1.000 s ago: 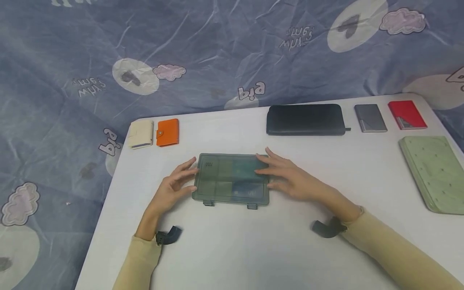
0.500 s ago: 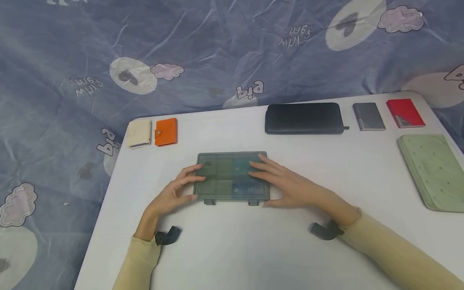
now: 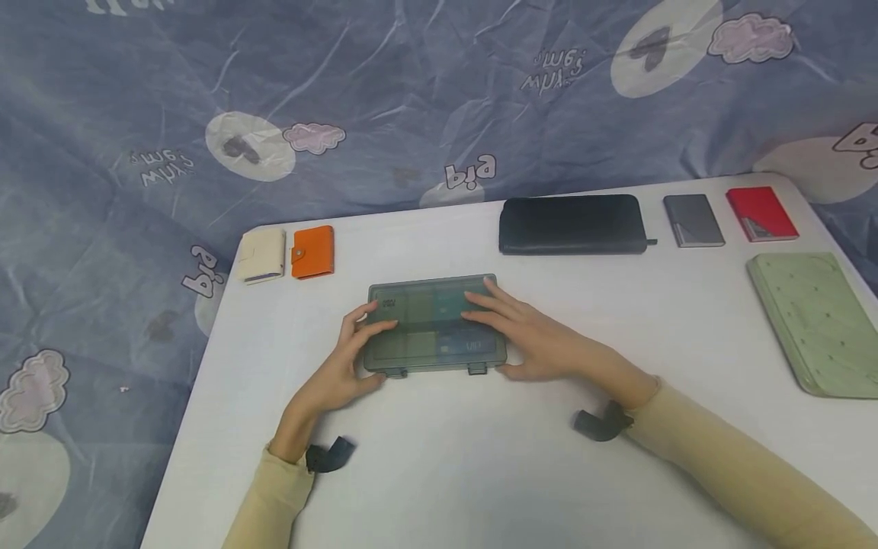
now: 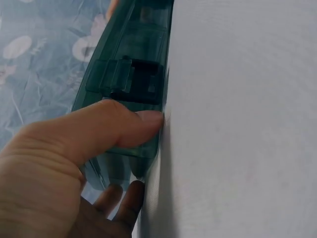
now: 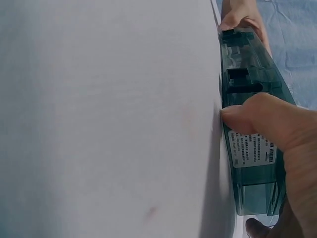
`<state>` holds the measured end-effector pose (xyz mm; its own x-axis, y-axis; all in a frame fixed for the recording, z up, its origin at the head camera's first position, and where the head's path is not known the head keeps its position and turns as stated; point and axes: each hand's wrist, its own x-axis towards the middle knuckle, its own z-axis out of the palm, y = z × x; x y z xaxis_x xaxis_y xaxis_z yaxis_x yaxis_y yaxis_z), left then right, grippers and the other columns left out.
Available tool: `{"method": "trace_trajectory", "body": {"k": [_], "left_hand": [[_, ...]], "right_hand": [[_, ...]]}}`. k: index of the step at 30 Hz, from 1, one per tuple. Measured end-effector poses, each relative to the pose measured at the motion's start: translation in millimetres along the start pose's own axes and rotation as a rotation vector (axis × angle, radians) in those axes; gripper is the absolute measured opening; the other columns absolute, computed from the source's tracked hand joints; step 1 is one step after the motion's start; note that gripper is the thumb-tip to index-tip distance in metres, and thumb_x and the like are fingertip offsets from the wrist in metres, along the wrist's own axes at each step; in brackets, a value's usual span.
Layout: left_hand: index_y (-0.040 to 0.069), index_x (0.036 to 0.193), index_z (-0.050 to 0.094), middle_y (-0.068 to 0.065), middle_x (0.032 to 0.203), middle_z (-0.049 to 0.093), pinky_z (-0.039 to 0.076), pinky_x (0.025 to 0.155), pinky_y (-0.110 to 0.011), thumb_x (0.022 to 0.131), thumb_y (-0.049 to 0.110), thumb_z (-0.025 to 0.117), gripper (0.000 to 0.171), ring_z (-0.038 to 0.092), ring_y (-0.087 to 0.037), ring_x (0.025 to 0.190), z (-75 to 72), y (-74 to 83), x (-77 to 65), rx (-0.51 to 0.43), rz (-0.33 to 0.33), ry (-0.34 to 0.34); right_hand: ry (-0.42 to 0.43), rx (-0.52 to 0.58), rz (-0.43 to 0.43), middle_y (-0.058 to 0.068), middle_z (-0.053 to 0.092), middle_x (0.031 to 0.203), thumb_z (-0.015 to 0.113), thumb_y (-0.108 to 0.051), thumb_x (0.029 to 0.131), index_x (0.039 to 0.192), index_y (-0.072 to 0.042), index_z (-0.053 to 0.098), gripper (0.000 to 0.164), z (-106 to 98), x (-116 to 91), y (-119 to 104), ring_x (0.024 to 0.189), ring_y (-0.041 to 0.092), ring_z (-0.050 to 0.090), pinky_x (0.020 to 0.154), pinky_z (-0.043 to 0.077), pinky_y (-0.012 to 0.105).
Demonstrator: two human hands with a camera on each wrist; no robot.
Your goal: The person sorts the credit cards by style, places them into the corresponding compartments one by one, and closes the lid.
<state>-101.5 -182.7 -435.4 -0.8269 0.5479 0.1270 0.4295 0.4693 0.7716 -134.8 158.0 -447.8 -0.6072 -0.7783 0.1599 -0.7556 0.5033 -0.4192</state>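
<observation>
A translucent dark-green plastic case (image 3: 434, 324) with two latches on its near side lies on the white table, lid down over its contents. Greenish and blue card-like shapes show dimly through the lid. My left hand (image 3: 346, 366) grips its left end, thumb on the near side beside a latch (image 4: 126, 79) and fingers over the lid and end. At the right end my right hand (image 3: 538, 335) holds it likewise, fingers spread on the lid. In the right wrist view that thumb presses just above a white printed label (image 5: 252, 148) on the near wall.
At the back left lie a cream card holder (image 3: 262, 254) and an orange one (image 3: 313, 252). A black zip wallet (image 3: 572, 225), a grey card case (image 3: 694, 221) and a red one (image 3: 763, 213) line the back right. A pale green padded item (image 3: 816, 324) is at the right edge.
Both hands have closed in on the case ends, thumbs coming to its near side. The case has shifted slightly away and left, turning a little. The other items stay put.
</observation>
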Motion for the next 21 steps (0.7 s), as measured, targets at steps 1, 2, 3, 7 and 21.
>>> {"method": "trace_trajectory", "body": {"k": [1, 2, 3, 7, 21], "left_hand": [[0.002, 0.133, 0.044, -0.019, 0.150, 0.006, 0.036, 0.095, -0.050, 0.065, -0.012, 0.074, 0.076, 0.032, -0.032, 0.123, 0.1, 0.1, 0.1, -0.001, -0.004, 0.000], [0.002, 0.133, 0.044, -0.018, 0.150, 0.006, 0.036, 0.094, -0.050, 0.065, -0.012, 0.074, 0.076, 0.032, -0.031, 0.122, 0.1, 0.0, 0.2, -0.001, -0.009, 0.001], [0.003, 0.133, 0.044, -0.017, 0.150, 0.007, 0.036, 0.094, -0.050, 0.064, -0.011, 0.074, 0.076, 0.032, -0.030, 0.122, 0.1, -0.2, 0.3, -0.002, -0.015, 0.002], [0.005, 0.133, 0.046, -0.015, 0.151, 0.008, 0.033, 0.097, -0.050, 0.064, 0.000, 0.082, 0.077, 0.033, -0.027, 0.121, 0.7, -1.8, 0.5, -0.016, -0.032, 0.012], [0.008, 0.131, 0.052, -0.008, 0.153, 0.009, 0.030, 0.100, -0.052, 0.066, 0.020, 0.085, 0.074, 0.032, -0.027, 0.126, 3.3, -9.2, 0.1, -0.075, -0.060, 0.063]], "right_hand": [[0.003, 0.003, 0.002, 0.001, 0.013, 0.156, 0.072, -0.025, 0.071, 0.146, -0.022, 0.028, 0.087, 0, 0, 0, 0.143, 0.032, -0.002, 0.104, 0.029, 0.055], [0.008, 0.008, 0.005, 0.002, 0.013, 0.156, 0.073, -0.026, 0.072, 0.145, -0.022, 0.029, 0.086, 0, 1, 0, 0.143, 0.032, -0.002, 0.104, 0.029, 0.055], [0.013, 0.011, 0.008, 0.002, 0.014, 0.156, 0.073, -0.027, 0.072, 0.145, -0.021, 0.030, 0.084, 0, 1, -1, 0.143, 0.032, -0.001, 0.104, 0.029, 0.055], [0.027, 0.023, 0.027, 0.002, 0.016, 0.155, 0.075, -0.032, 0.073, 0.143, -0.020, 0.033, 0.082, 0, 2, -5, 0.143, 0.032, 0.000, 0.106, 0.026, 0.055], [0.005, -0.041, 0.039, 0.002, 0.010, 0.157, 0.073, -0.028, 0.073, 0.148, -0.023, 0.022, 0.091, 5, 3, -6, 0.143, 0.031, -0.005, 0.101, 0.036, 0.050]]}}
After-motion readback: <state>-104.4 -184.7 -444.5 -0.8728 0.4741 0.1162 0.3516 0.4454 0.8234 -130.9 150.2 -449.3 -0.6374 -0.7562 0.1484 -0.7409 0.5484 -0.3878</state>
